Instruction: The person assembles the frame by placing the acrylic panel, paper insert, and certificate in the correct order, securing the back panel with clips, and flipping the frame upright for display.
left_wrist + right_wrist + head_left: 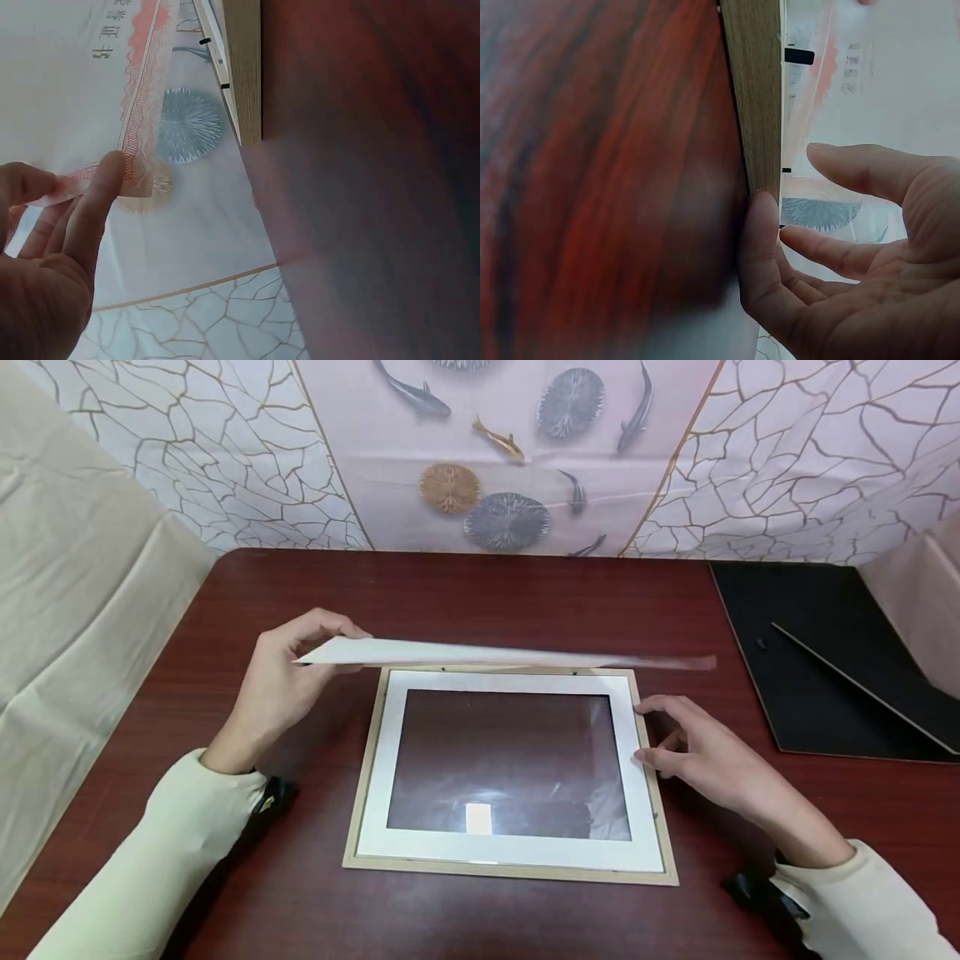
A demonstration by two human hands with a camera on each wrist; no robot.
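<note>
A wooden picture frame lies flat on the dark red table, with a white mat around its glass. My left hand pinches the left corner of a printed paper sheet and holds it level just above the frame's far edge. The left wrist view shows the left hand from below, pinching the red-bordered paper sheet beside the frame. My right hand rests at the frame's right side with fingers relaxed. In the right wrist view the right hand's thumb touches the frame's wooden edge.
A black backing board lies at the table's right, with a thin propped strip on it. Patterned cloth hangs behind the table, and beige cloth covers the left side.
</note>
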